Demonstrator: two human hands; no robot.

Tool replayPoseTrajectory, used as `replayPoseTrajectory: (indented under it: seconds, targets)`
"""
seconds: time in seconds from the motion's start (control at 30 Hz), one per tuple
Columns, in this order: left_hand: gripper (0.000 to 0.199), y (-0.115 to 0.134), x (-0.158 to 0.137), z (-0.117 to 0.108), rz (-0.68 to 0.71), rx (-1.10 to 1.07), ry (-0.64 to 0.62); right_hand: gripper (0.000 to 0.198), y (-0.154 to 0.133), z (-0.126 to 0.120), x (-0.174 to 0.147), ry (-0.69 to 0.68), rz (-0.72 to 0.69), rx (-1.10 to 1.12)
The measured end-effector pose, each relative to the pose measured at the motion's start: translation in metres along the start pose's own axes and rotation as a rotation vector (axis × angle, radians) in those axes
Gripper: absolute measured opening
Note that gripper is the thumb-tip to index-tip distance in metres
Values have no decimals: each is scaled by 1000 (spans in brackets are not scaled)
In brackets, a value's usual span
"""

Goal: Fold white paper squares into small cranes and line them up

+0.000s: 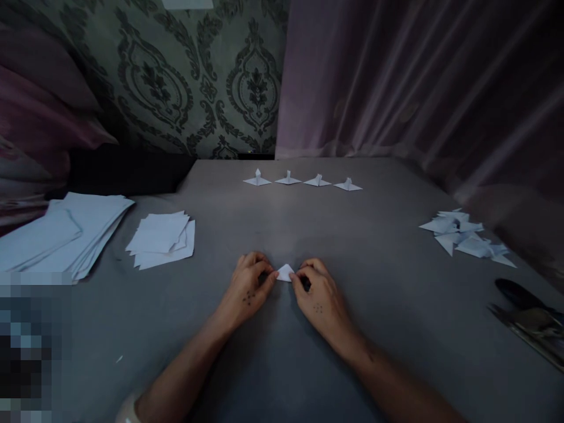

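Between my two hands is a small folded piece of white paper (285,272), roughly triangular with its point facing away from me. My left hand (251,283) pinches its left corner between thumb and fingertips. On the opposite side, my right hand (321,294) grips the right corner in the same way. Both wrists rest low, close to the grey surface (282,358). The undersides of the fingers are hidden. Farther off, a row of several white origami figures (288,178) with flat wings stands near the far edge.
At left lie a stack of large white sheets (94,226) and a smaller pile of cut paper (161,232). A heap of folded white paper pieces (462,234) sits at right. Dark-handled scissors (520,294) and other tools lie by the right edge. A curtain (352,76) hangs behind.
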State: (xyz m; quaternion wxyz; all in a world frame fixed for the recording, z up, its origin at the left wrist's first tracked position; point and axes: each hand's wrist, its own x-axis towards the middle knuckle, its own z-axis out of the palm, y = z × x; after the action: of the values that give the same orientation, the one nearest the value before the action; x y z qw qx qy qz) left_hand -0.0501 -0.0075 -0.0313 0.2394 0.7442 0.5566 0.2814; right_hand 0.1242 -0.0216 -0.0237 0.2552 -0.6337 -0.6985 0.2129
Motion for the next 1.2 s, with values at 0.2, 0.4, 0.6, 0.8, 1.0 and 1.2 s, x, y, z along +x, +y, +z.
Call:
replayPoseTrajectory:
  seconds: [0.2, 0.4, 0.6, 0.8, 1.0, 1.2]
  targets:
    - [15, 4, 0, -2, -30, -15, -9, 23, 2, 1, 4, -23, 12, 11]
    - [11, 2, 1, -1, -92, -63, -23, 21, 4, 0, 7, -43, 33, 30]
    - [12, 5, 2, 0, -122, -41, -13, 19, 3, -2, 9, -68, 59, 46]
    - [13, 5, 2, 2, -93, -11, -11, 20, 4, -1, 9, -74, 51, 38]
    - [12, 4, 2, 4, -96, -26, 0, 21, 5, 1, 8, -71, 34, 2]
    - [14, 4, 1, 6, -97, -16, 25, 21, 5, 2, 10, -67, 41, -13]
